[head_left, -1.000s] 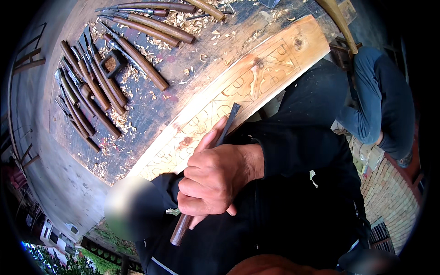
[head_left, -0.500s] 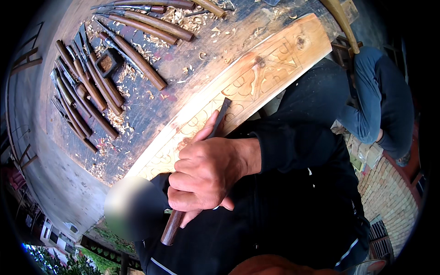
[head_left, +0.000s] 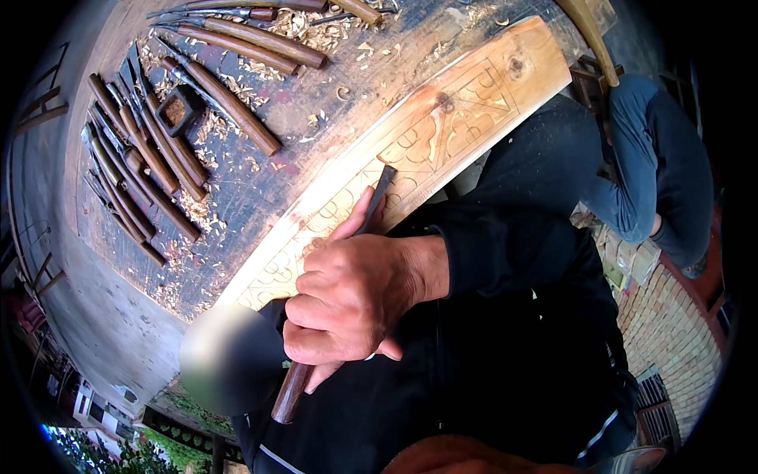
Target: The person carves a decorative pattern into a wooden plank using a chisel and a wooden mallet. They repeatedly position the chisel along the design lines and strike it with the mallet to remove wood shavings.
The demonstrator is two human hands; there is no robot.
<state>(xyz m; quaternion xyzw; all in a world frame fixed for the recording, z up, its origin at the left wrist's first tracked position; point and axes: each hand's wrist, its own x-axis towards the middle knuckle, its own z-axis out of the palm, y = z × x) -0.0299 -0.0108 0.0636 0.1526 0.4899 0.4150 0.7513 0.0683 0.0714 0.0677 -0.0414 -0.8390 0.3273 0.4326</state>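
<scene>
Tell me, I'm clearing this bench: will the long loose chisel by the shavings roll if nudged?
Probably: the loose chisel has a round wooden handle. The shavings and rough bench may brake it. Its steel end likely feels heavier.

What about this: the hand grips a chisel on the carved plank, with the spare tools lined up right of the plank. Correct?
Not quite. The head view shows the spare tools lined up left of the plank, not right of it. The rest holds: the hand grips a chisel on the carved plank.

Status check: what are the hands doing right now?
One hand grips the wood-handled chisel, blade on the carved plank. Which hand, unclear. Other hand unseen. Nothing blocking.
</scene>
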